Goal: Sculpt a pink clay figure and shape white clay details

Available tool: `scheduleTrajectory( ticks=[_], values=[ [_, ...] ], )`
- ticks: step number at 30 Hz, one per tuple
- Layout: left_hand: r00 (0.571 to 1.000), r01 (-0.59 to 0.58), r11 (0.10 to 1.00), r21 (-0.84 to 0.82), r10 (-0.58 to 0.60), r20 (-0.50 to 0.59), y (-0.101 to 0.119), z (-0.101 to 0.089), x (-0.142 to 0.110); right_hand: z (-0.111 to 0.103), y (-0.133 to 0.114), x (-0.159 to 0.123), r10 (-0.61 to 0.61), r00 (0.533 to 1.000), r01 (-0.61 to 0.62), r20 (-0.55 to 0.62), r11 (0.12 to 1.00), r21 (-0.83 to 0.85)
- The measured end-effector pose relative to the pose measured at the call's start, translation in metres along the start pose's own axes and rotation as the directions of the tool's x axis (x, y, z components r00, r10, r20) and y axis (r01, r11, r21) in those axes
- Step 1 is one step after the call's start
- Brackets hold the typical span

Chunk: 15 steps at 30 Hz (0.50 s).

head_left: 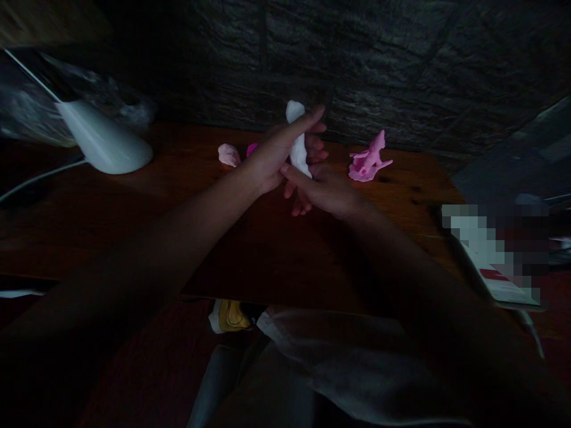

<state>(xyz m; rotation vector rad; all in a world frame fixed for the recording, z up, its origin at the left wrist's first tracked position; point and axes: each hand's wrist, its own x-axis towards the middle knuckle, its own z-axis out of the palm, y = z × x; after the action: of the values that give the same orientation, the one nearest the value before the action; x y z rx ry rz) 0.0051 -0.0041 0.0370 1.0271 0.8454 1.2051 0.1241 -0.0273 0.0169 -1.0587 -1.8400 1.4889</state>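
Holding a white clay roll (300, 151) upright-slanted between left hand (279, 148) and right hand (332, 189), both closed around it, above the wooden table (272, 255). Flanked on the left by a pale pink lump (229, 155) and a partly hidden magenta piece (252, 148), on the right by a spiky pink clay figure (368, 161), with a white corded stand (104, 139) farther left.

No lettering, label, number or sign is legible anywhere.

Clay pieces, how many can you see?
4: a white piece between left hand and right hand; a pale pink lump and partly hidden bright pink bit left of them; a spiky pink figure on the right. Hands may hide more.
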Motion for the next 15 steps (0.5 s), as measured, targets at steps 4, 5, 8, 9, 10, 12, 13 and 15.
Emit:
scheduleTrajectory(
  ticks=[4, 5, 8, 9, 10, 12, 13, 15],
  values=[
    [0.997, -0.011, 0.996, 0.09, 0.004, 0.08, -0.005, 0.0, 0.0, -0.004, 0.002, 0.005, 0.009, 1.0, -0.006, -0.014, 0.984, 0.18],
    [0.996, -0.028, 0.993, 0.118, 0.018, 0.084, -0.006, 0.0, 0.0, -0.005, 0.002, 0.006, -0.001, 1.0, 0.006, -0.02, 0.975, 0.224],
    [0.993, -0.068, 0.982, 0.175, 0.05, 0.106, -0.01, -0.001, 0.001, -0.006, 0.003, 0.007, -0.024, 0.998, 0.04, -0.056, 0.95, 0.311],
    [0.991, -0.083, 0.978, 0.189, 0.062, 0.115, -0.011, -0.002, 0.002, -0.006, 0.004, 0.008, -0.022, 0.997, 0.043, -0.067, 0.945, 0.325],
    [0.989, -0.099, 0.975, 0.2, 0.075, 0.125, -0.013, -0.003, 0.003, -0.006, 0.005, 0.008, -0.015, 0.997, 0.038, -0.073, 0.942, 0.333],
    [0.987, -0.127, 0.968, 0.216, 0.101, 0.128, -0.018, -0.006, 0.005, -0.005, 0.008, 0.009, 0.011, 0.998, 0.012, -0.065, 0.942, 0.334],
    [0.987, -0.13, 0.964, 0.231, 0.104, 0.121, -0.02, -0.008, 0.006, -0.004, 0.009, 0.01, 0.026, 0.998, -0.005, -0.058, 0.945, 0.328],
    [0.988, -0.14, 0.956, 0.258, 0.117, 0.102, -0.024, -0.009, 0.007, -0.003, 0.01, 0.01, 0.049, 0.997, -0.03, -0.055, 0.953, 0.303]
  ],
)
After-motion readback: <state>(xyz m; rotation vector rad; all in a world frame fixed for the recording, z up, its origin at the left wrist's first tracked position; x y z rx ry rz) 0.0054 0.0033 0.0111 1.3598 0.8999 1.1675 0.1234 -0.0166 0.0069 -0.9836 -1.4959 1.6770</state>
